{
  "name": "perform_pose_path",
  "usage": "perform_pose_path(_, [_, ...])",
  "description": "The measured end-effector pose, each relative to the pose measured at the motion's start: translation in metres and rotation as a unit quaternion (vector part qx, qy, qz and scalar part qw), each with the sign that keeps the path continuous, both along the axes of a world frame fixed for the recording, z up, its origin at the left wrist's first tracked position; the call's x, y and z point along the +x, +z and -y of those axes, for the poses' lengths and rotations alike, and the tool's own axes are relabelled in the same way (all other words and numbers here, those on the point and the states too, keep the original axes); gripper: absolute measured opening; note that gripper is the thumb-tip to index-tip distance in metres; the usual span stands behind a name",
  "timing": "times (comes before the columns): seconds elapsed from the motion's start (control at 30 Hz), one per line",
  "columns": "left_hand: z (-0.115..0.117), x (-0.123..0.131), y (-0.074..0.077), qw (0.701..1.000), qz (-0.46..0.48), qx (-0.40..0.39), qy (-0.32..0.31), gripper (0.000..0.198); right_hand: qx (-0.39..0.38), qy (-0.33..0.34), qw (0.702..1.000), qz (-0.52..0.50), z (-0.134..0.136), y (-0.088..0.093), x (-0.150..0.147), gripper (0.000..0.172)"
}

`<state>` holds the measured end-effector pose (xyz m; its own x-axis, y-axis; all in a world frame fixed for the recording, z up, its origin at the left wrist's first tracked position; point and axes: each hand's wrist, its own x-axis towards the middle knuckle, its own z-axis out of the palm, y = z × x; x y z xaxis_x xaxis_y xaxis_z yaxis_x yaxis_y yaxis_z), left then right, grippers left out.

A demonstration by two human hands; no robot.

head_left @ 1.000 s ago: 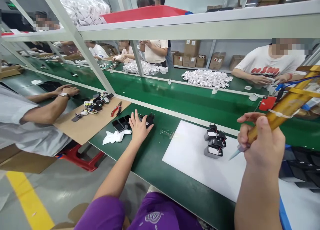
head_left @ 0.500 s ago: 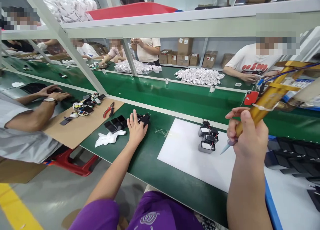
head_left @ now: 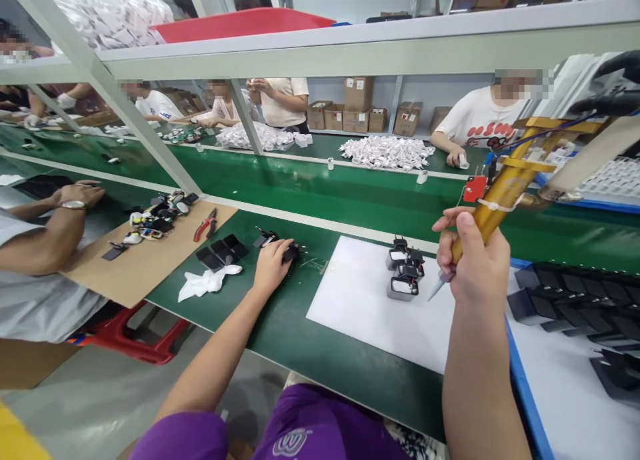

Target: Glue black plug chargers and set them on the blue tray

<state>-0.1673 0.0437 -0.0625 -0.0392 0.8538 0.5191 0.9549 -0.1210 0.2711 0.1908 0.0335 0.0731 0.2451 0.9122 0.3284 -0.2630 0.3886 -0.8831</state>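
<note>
My left hand (head_left: pixel 273 268) is on the green bench, its fingers curled round a small black plug part (head_left: pixel 295 249) with prongs pointing right. Just behind it lies another black plug part (head_left: pixel 265 236). My right hand (head_left: pixel 477 263) grips a gold dispensing pen (head_left: pixel 497 200) with a red switch and a tapered nozzle (head_left: pixel 437 287) pointing down-left. Left of that nozzle, several open adapter housings (head_left: pixel 403 288) with black pronged tops stand on a white sheet (head_left: pixel 350 307). Flat black pieces (head_left: pixel 223 252) and a crumpled white cloth (head_left: pixel 207 283) lie left of my left hand.
Red-handled pliers (head_left: pixel 205 225) and wired parts (head_left: pixel 157 217) lie on cardboard (head_left: pixel 130 273) by a co-worker's arm (head_left: pixel 60 227). A blue-edged tray (head_left: pixel 525 393) at right holds rows of black housings (head_left: pixel 575 307). Behind runs a green conveyor (head_left: pixel 280 187) under a shelf frame (head_left: pixel 240 57).
My left hand's fingers have gone from spread over the black plug parts to curled round one of them. The view has shifted a little; the right hand still holds the dispensing pen.
</note>
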Motion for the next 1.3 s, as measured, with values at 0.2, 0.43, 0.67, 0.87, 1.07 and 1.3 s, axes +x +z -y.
perform_pose_path(0.2, [0.034,0.066,0.017,0.983,0.117,-0.05,-0.132,0.039,-0.002,0.004,1.0,0.0,0.0,0.0,0.0,0.029])
perform_pose_path(0.43, [0.066,0.142,0.012,0.93,0.225,-0.183,-0.226,0.046,0.005,0.012,1.0,0.006,0.0,-0.001,-0.001,0.028])
perform_pose_path(0.67, [0.062,0.141,0.011,0.905,0.321,-0.169,-0.223,0.045,-0.001,0.006,1.0,0.01,-0.001,-0.001,-0.001,0.027])
perform_pose_path(0.87, [0.058,0.133,0.004,0.924,0.28,-0.167,-0.202,0.027,-0.008,0.029,1.0,0.003,0.002,0.002,-0.003,0.03])
perform_pose_path(1.07, [0.065,0.145,0.009,0.922,0.228,-0.238,-0.202,0.04,0.002,0.083,0.996,-0.026,0.009,0.005,-0.01,0.03])
perform_pose_path(1.3, [0.079,0.186,0.035,0.901,0.281,-0.213,-0.251,0.044,0.004,0.104,0.994,-0.022,0.015,0.004,-0.017,0.03])
